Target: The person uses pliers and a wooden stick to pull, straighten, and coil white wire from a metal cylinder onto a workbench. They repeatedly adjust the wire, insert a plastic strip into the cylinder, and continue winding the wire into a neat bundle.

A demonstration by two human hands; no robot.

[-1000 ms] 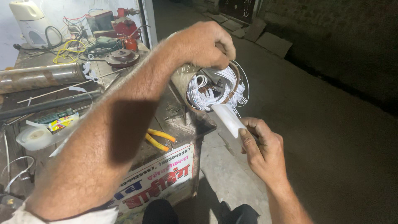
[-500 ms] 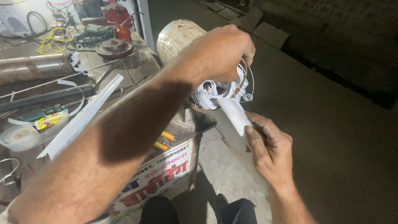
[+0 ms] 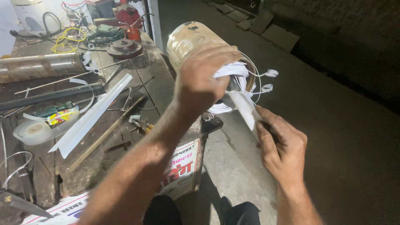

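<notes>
In the head view, the left hand (image 3: 203, 79) is clamped over the open end of a worn metal cylinder (image 3: 192, 39), its fingers curled down onto the white wire windings (image 3: 231, 73) that bulge out of that end. The cylinder stands out past the right edge of the bench (image 3: 46, 179), tilted, with its closed end pointing up and away. Two white wire ends with small sleeves (image 3: 270, 80) stick out to the right of the windings, clear of both hands.

The right hand (image 3: 280, 146) is below and to the right of the cylinder, off the bench and over the floor. It is closed around the lower end of a white flat strip (image 3: 245, 107); the strip's upper end runs up into the windings just beneath the left hand's fingers.

On the bench, near its right edge, lies a long white strip (image 3: 89, 116) set slantwise, and beside it a thin wooden stick (image 3: 104, 135). A pair of pliers with yellow handles (image 3: 142, 125) lies close to the right edge, below the left forearm. A roll of white tape (image 3: 32, 131) sits toward the left edge, with a long metal tube (image 3: 41, 66) farther back. At the far edge stand a round metal disc (image 3: 124, 48), a red oil can (image 3: 132, 31) and a tangle of yellow cable (image 3: 66, 39).
</notes>
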